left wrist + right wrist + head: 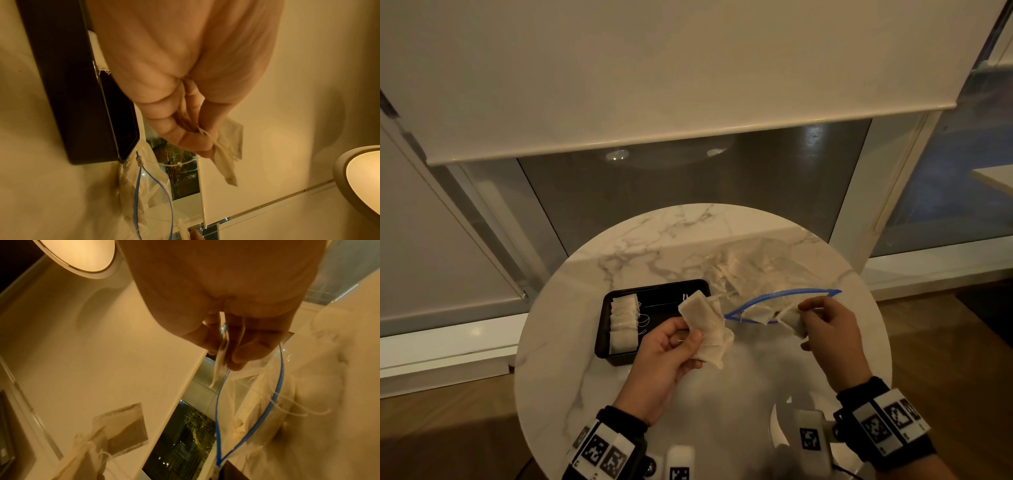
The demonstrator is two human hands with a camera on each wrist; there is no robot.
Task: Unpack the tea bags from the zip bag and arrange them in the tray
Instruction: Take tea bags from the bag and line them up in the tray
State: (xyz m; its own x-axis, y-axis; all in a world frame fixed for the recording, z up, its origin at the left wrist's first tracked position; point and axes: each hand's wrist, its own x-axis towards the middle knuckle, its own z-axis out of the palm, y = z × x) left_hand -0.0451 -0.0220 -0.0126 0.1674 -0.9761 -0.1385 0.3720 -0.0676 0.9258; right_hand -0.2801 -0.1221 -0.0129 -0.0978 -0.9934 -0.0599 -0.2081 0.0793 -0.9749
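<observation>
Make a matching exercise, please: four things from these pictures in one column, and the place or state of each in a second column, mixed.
1. black rectangular tray
2. clear plastic zip bag with blue seal
3. left hand
4. right hand

a. lies open on the marble table
b. holds several paper tea bags
c. has a row of tea bags inside
d. pinches one tea bag at the bag's mouth

Pairs: 1-c, 2-a, 3-b, 4-d

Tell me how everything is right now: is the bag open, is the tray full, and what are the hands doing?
Zip bag: open at its blue zip, lying on the table, tea bags inside.
Tray: partly filled, a row of tea bags along its left side.
Left hand: holds a bunch of tea bags.
Right hand: pinches a tea bag at the bag's mouth.
</observation>
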